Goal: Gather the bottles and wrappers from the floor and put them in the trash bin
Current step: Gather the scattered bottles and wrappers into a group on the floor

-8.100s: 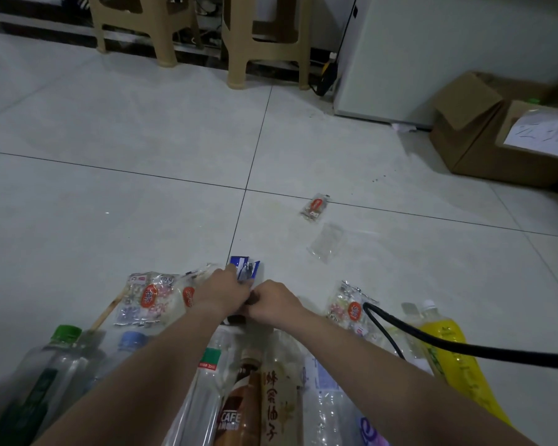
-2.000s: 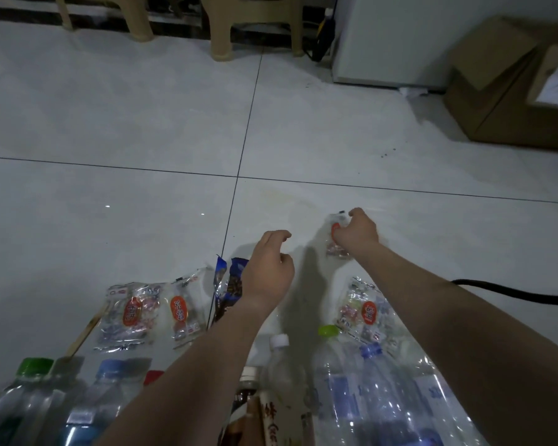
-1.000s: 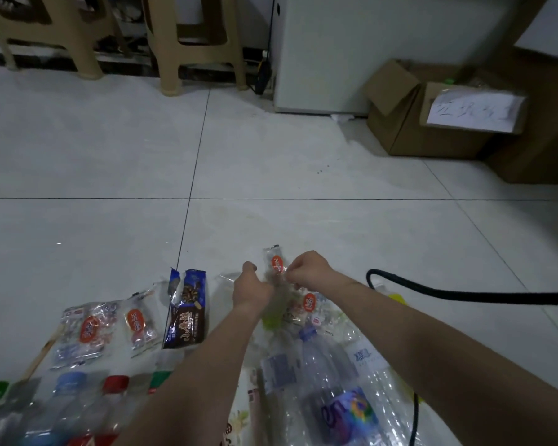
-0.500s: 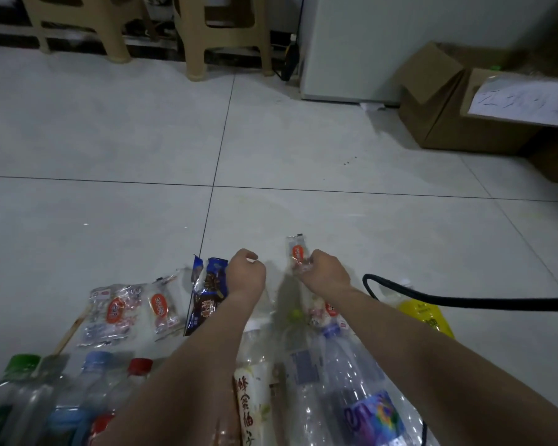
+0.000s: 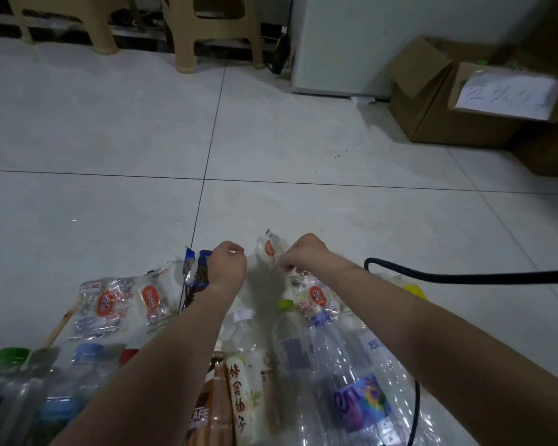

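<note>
While the right hand (image 5: 306, 252) pinches a clear wrapper (image 5: 271, 249) just above the floor, the left hand (image 5: 226, 265) at its 9 o'clock curls loosely, empty. Bottles (image 5: 290, 355) lie at 6 o'clock; bin unseen.

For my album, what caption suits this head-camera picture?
Right hand pinches a small clear wrapper above gathered bottles on the tiled floor.

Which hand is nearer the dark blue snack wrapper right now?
Left. The left hand overlaps the dark blue snack wrapper at its right edge; whether it touches is unclear. The right hand is farther right, pinching a small clear wrapper.
</note>
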